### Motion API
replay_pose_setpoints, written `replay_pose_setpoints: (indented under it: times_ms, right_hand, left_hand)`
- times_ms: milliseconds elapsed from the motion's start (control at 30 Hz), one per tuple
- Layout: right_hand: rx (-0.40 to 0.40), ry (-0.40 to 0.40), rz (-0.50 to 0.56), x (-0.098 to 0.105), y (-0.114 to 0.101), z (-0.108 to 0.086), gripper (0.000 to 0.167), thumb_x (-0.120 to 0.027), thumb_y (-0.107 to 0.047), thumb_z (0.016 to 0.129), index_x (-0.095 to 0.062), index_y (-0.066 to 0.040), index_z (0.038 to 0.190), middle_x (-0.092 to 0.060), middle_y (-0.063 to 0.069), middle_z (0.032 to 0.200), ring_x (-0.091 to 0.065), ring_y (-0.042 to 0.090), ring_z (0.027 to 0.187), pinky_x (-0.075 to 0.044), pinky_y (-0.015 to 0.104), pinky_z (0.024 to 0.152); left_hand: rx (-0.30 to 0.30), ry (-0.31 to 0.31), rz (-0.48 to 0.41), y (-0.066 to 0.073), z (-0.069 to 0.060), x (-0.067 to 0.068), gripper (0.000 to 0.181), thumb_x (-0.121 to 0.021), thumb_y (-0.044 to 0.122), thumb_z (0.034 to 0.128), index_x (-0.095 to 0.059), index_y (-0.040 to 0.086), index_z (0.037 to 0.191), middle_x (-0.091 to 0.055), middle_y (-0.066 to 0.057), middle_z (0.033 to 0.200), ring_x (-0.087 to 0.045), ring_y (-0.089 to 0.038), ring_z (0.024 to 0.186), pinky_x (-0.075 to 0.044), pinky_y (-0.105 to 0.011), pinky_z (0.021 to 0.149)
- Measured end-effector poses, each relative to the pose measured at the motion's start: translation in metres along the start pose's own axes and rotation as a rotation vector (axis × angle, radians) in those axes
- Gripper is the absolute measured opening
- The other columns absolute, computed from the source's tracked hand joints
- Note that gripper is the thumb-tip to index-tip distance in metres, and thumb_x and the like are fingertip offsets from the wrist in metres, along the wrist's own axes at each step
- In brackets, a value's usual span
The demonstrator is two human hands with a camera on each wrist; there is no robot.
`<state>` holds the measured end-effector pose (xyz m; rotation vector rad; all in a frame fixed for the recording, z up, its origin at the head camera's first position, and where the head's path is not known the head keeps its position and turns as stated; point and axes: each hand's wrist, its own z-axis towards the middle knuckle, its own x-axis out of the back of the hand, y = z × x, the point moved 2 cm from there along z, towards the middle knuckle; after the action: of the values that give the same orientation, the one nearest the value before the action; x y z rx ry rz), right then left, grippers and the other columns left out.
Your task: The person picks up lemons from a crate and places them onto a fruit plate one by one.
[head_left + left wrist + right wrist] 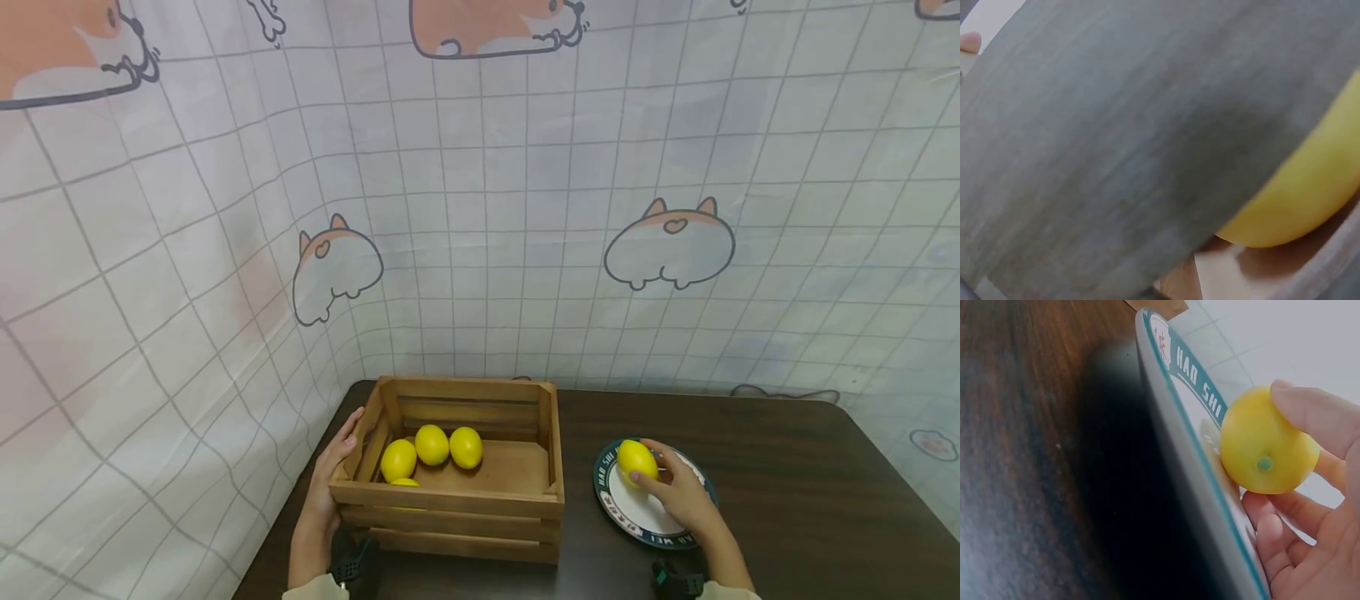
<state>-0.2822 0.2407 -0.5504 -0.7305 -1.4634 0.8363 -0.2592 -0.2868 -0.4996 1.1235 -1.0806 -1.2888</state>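
Right of the wooden crate (450, 523), my right fingers (1300, 509) grip a lemon (635, 460) over the plate (643, 510), the fruit on their crate-facing side, while my left fingers (341, 442) rest extended along the crate's left wall.

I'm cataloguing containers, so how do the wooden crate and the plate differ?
The wooden crate is rectangular and slatted; the plate is round and lettered. The crate is larger and deep; the plate smaller and shallow. Both rest on the dark table.
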Motion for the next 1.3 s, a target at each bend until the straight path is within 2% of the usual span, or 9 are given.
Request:
replay_pose_setpoints:
  times_ms: [367, 600, 767, 1067, 1300]
  right_hand:
    - [-0.027, 0.000, 0.060, -0.0002, 0.0041, -0.0002, 0.071, -0.072, -0.031, 0.097, -0.038, -0.011, 0.156, -0.055, 0.030, 0.140, -0.063, 0.031, 0.112, -0.055, 0.036, 0.086]
    - [-0.046, 0.008, 0.048, -0.0021, 0.0060, 0.0023, 0.073, -0.072, -0.037, 0.096, -0.039, -0.013, 0.156, -0.055, 0.027, 0.141, -0.063, 0.030, 0.114, -0.056, 0.038, 0.089]
    - [-0.050, 0.015, 0.043, -0.0024, 0.0068, 0.0010, 0.073, -0.072, -0.038, 0.096, -0.038, -0.013, 0.157, -0.055, 0.027, 0.142, -0.062, 0.031, 0.116, -0.055, 0.038, 0.089]
    - [-0.065, 0.024, 0.045, -0.0039, 0.0072, 0.0007, 0.074, -0.071, -0.036, 0.097, -0.037, -0.010, 0.157, -0.054, 0.029, 0.140, -0.059, 0.028, 0.113, -0.051, 0.029, 0.083]
    - [-0.063, 0.022, 0.058, -0.0023, 0.0060, 0.0002, 0.072, -0.069, -0.037, 0.098, -0.037, -0.010, 0.157, -0.050, 0.031, 0.144, -0.056, 0.031, 0.119, -0.051, 0.025, 0.086]
  left_hand:
    - [0.008, -0.011, -0.024, 0.0002, 0.0013, 0.0004, 0.056, -0.040, 0.035, 0.1082, -0.031, 0.025, 0.162, -0.016, -0.007, 0.173, -0.017, -0.036, 0.155, -0.010, -0.071, 0.122]
    - [0.012, -0.010, -0.033, 0.0009, -0.0014, 0.0020, 0.055, -0.040, 0.035, 0.1079, -0.032, 0.028, 0.162, -0.016, -0.008, 0.172, -0.017, -0.037, 0.155, -0.011, -0.070, 0.122]
    - [0.010, -0.012, -0.021, -0.0019, 0.0013, 0.0014, 0.055, -0.040, 0.035, 0.1080, -0.033, 0.028, 0.162, -0.016, -0.006, 0.173, -0.017, -0.035, 0.155, -0.011, -0.070, 0.122]
    - [0.012, -0.009, -0.018, -0.0033, 0.0015, 0.0005, 0.057, -0.040, 0.035, 0.1078, -0.031, 0.024, 0.163, -0.017, -0.006, 0.172, -0.017, -0.034, 0.155, -0.011, -0.070, 0.122]
    - [0.010, -0.006, -0.025, -0.0017, 0.0016, -0.0005, 0.057, -0.041, 0.035, 0.1074, -0.031, 0.025, 0.162, -0.018, -0.005, 0.172, -0.015, -0.035, 0.156, -0.009, -0.072, 0.121]
